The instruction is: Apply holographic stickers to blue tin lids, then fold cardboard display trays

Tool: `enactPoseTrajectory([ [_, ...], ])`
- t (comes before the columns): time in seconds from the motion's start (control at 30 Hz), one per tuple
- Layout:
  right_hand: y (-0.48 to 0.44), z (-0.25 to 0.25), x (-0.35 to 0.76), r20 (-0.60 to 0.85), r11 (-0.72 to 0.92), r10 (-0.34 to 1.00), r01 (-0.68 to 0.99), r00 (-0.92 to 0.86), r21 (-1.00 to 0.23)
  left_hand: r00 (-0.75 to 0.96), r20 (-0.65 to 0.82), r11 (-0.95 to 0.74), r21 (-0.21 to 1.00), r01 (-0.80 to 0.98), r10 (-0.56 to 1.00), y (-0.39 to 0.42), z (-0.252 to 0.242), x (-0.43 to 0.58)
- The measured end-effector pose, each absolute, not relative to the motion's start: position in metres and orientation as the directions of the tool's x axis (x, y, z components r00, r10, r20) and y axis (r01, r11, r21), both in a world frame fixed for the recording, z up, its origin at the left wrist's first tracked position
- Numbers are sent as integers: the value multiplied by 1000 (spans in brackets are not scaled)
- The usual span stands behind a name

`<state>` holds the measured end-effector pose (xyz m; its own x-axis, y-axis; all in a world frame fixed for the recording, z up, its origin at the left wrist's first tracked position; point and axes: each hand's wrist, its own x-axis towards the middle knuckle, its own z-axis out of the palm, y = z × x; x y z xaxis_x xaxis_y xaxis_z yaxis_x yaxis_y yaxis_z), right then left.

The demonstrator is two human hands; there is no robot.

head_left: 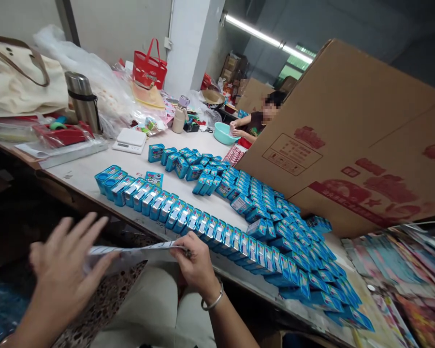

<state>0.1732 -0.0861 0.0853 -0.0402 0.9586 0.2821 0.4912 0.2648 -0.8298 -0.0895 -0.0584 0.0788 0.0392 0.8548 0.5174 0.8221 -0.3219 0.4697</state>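
My right hand [195, 263] pinches one end of a thin white sheet [141, 252] with dark marks along its edge, held over my lap. At the sheet's other end my left hand [67, 263] has its fingers spread apart, and the thumb lies against or just in front of the paper; I cannot tell which. Just beyond the sheet, a long row of small blue boxes [183, 215] with shiny tops follows the table's near edge. One blue box [154, 179] lies flat behind the row's left end.
More blue boxes [293, 222] crowd the table's right half, by a big cardboard box [348, 130]. A white scale [129, 140], steel thermos [82, 99] and red tape dispenser [63, 134] stand left. Behind, a person [255, 123] works at a turquoise basin [223, 134].
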Motion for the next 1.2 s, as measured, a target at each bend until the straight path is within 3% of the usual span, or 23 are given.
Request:
enactPoseTrajectory([
  [0.1,-80,92,182,191,194,980,436,-51,-879,295,548,-580,471,665,782,-56,71,-67],
  [0.17,-78,97,189,164,172,985,501,-61,-848,385,451,-591,552,589,805,-51,70,-55],
  [0.23,-76,101,193,242,203,970,674,-38,-710,425,330,-530,644,551,843,-45,73,-46],
  [0.33,-74,109,189,452,309,886,862,-107,-402,454,193,-432,741,513,870,-38,84,-36],
  [0.4,-72,113,181,494,447,826,849,-272,-280,455,138,-372,795,478,880,-36,90,-31],
  [0.47,-68,114,172,477,559,780,793,-405,-242,444,102,-316,839,443,890,-34,94,-29],
  [0.7,-55,108,157,498,684,692,695,-523,-221,443,52,-193,940,281,895,-31,91,-44],
  [0.93,-43,105,138,513,717,670,647,-536,-260,411,47,-164,954,252,910,-22,92,-64],
  [1.2,-14,106,87,516,633,774,484,-367,-604,274,145,-259,858,444,951,6,72,-103],
])
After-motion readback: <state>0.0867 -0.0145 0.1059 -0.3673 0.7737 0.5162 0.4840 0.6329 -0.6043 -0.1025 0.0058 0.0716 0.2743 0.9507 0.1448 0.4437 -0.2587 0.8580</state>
